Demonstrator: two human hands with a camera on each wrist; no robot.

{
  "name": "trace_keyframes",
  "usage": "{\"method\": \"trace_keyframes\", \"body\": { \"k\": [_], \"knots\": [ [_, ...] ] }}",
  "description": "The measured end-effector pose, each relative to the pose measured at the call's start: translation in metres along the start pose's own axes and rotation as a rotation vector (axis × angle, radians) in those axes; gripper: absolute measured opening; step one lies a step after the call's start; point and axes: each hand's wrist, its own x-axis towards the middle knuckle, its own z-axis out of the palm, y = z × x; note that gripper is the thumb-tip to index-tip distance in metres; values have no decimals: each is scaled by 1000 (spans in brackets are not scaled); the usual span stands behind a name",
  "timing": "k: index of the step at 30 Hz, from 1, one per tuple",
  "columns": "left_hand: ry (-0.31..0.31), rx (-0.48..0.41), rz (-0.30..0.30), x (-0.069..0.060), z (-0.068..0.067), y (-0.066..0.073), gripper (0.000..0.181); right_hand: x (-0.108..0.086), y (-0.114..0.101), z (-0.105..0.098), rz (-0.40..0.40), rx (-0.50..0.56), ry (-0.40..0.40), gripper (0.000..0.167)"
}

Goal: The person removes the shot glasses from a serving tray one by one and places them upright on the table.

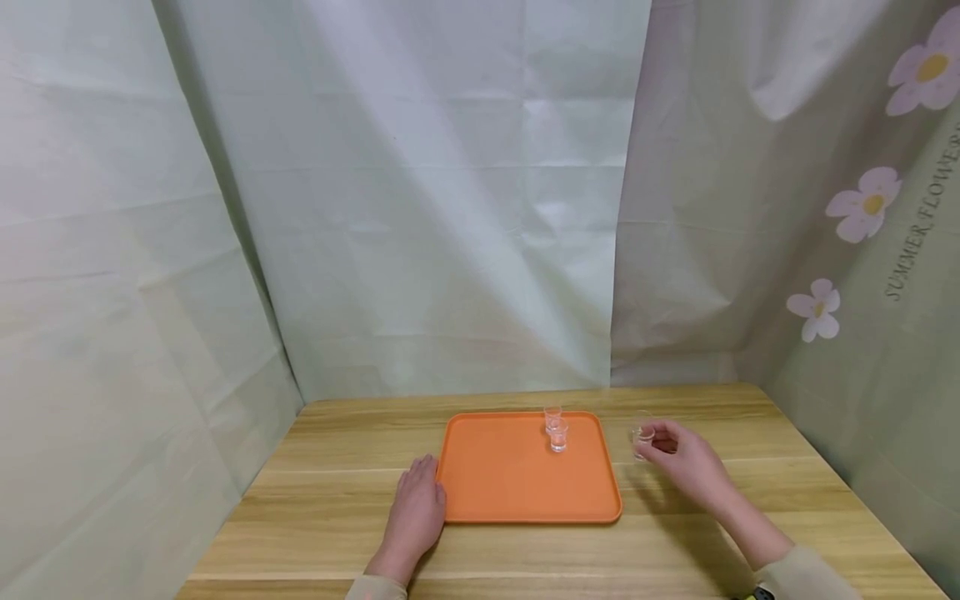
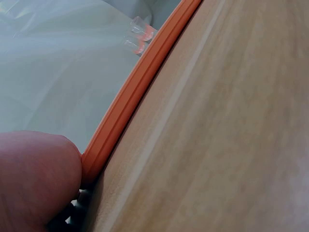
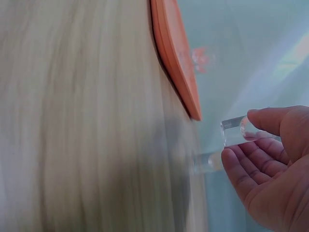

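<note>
An orange tray [image 1: 517, 475] lies on the wooden table. Two small clear shot glasses stand close together near its back right corner, the front glass [image 1: 558, 436] partly covering the rear glass [image 1: 552, 414]. Along the tray's left edge rests my left hand [image 1: 417, 510], its thumb [image 2: 41, 174] touching the rim by the near corner. To the right of the tray, my right hand [image 1: 686, 460] pinches a clear shot glass [image 3: 232, 131] between thumb and fingers. Another clear glass [image 3: 206, 162] stands on the table just beyond that hand, partly hidden by it.
The wooden table [image 1: 330, 483] reaches back to a pale hanging curtain [image 1: 450, 250]. More fabric closes in the left side, and a flower-printed sheet [image 1: 862, 358] hangs along the right.
</note>
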Motion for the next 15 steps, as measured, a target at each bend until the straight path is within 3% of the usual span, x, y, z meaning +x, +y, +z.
{"method": "trace_keyframes", "body": {
  "k": [15],
  "knots": [
    [24,-7,14,-1,4,-2,45,2,18,-25,23,-87,18,40]
  ]
}}
